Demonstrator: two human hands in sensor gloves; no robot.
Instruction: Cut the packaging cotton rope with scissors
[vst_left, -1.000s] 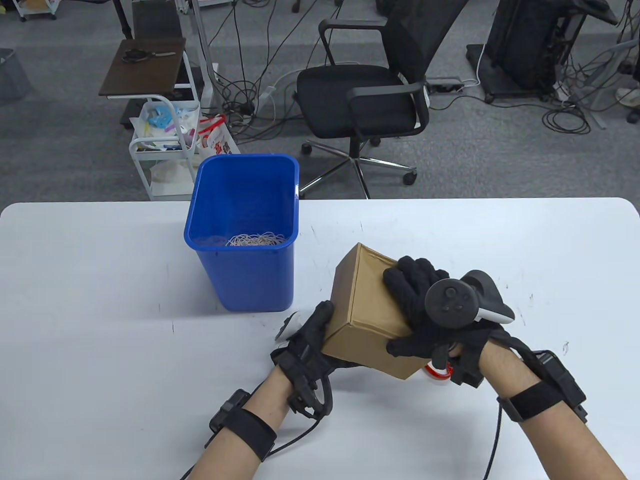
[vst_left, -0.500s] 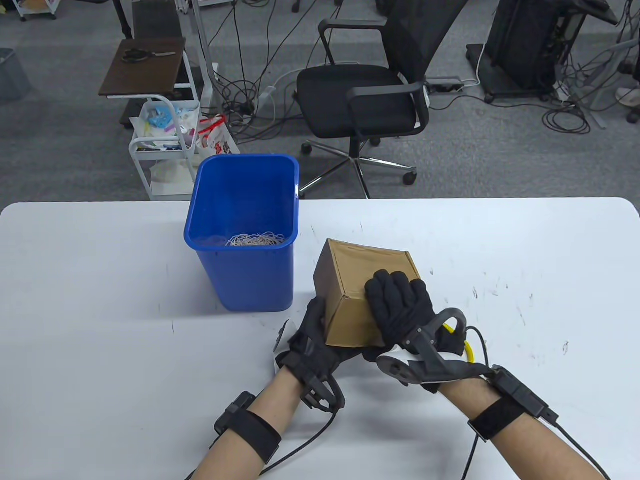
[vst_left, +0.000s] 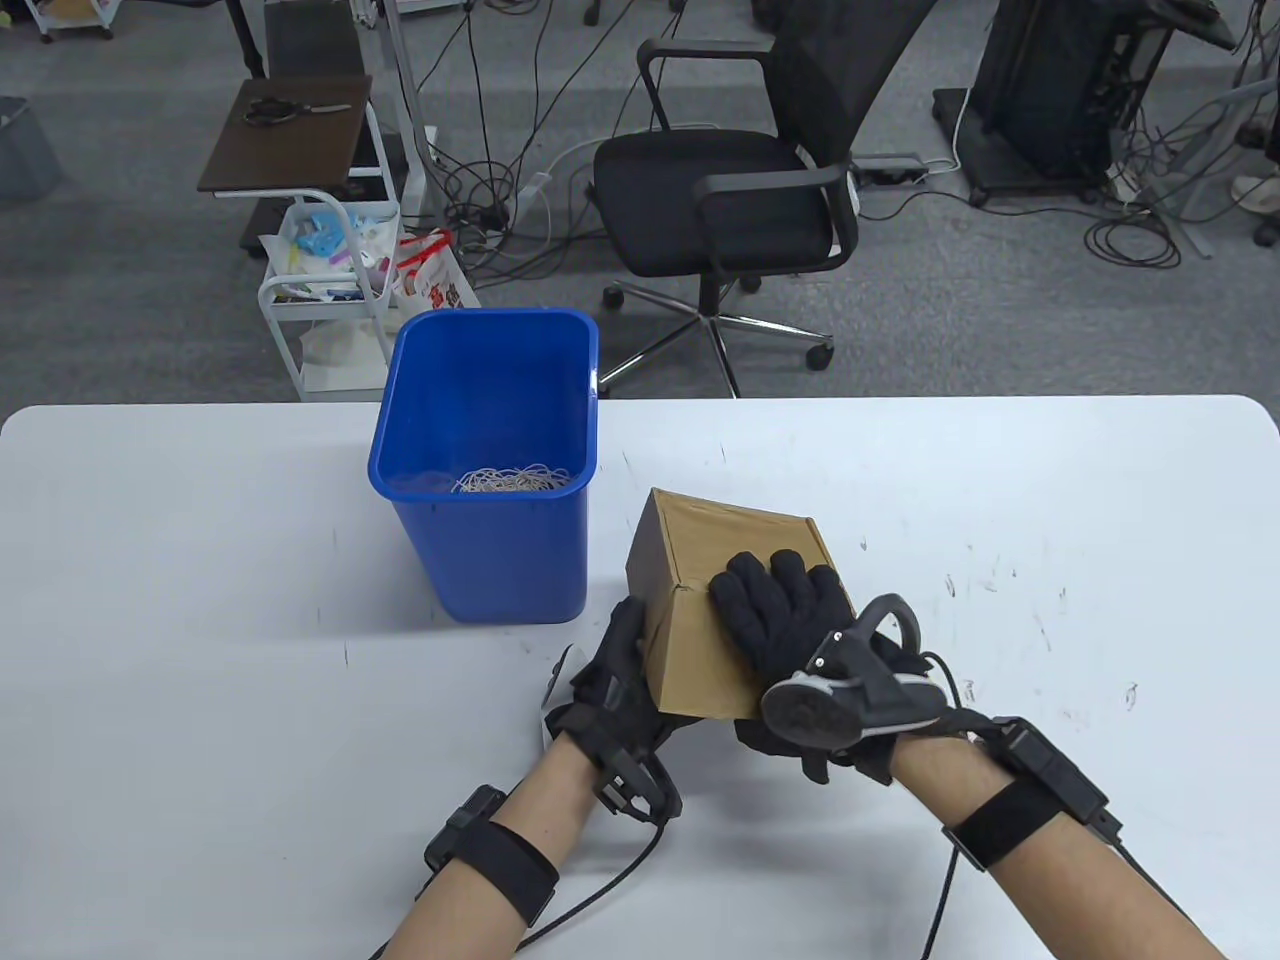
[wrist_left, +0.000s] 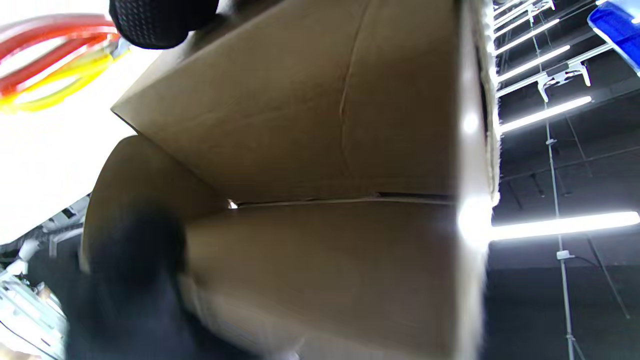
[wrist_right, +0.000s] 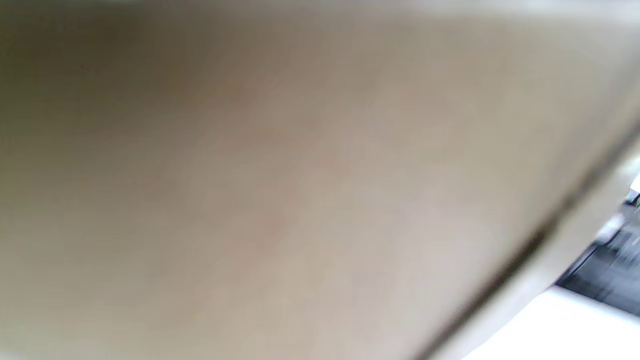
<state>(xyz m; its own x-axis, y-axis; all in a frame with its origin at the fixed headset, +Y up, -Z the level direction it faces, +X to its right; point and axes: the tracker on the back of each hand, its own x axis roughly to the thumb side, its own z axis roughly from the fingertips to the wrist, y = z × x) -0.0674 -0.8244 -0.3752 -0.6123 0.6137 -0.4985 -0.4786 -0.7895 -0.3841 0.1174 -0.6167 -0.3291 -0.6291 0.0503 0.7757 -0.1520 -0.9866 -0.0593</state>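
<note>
- I have the cardboard box (vst_left: 730, 590) sitting on the white desk (vst_left: 200, 560), just to the right of the blue bin (vst_left: 485, 470), and both my hands are on it.
- My right hand (vst_left: 800, 640) lies flat across the top of the box, fingers (vst_left: 745, 600) spread and pointing away from me; they are stretched out, not curled round anything.
- My left hand (vst_left: 620, 680) presses against the box's left side near its front corner; its fingers reach under or behind the box and I cannot tell how they are bent.
- In the left wrist view the box (wrist_left: 325, 175) fills the frame, with red and yellow loops (wrist_left: 50, 60) at the top left corner.
- The right wrist view shows only blurred cardboard (wrist_right: 280, 180).
- A tangle of pale rope (vst_left: 510, 480) lies inside the bin.
- No rope on the box is visible to me.
</note>
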